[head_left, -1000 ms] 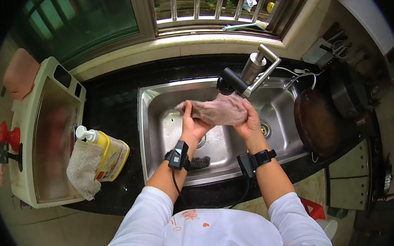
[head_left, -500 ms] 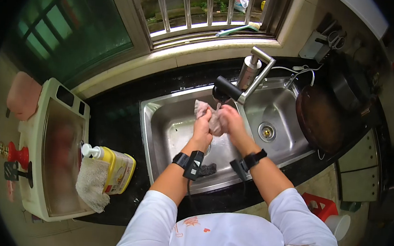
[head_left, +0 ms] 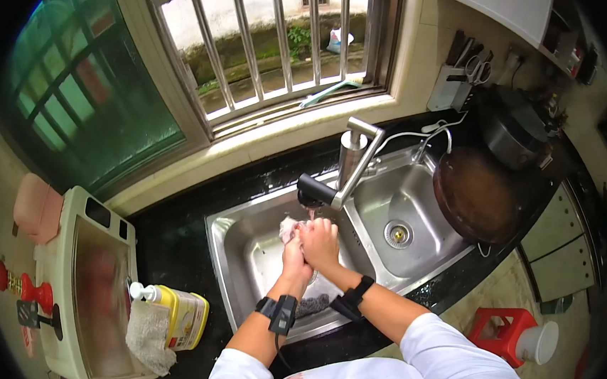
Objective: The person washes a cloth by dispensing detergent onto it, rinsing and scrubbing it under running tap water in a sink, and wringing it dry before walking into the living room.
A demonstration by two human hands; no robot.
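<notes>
Over the left basin of the steel sink (head_left: 225, 237), a pale pinkish-white cloth (head_left: 287, 229) is bunched between my two hands. My left hand (head_left: 296, 259) is closed round it from below and to the left. Pressed against it from the right, my right hand (head_left: 321, 243) is closed too and covers much of the cloth. Just above them is the black spout of the faucet (head_left: 315, 190), with what looks like water falling onto the cloth. A dark grey cloth-like piece (head_left: 313, 305) lies in the basin near my left wrist.
A yellow pump bottle (head_left: 190, 321) with a grey rag (head_left: 151, 338) stands left on the black counter. A large brown pan lid (head_left: 475, 196) leans over the right basin's edge. A brush (head_left: 329, 93) lies on the windowsill. A red stool-like object (head_left: 499, 334) is lower right.
The view has tilted up, showing more of the window. My hands have come closer together, the right one now over the cloth, which shows less than before.
</notes>
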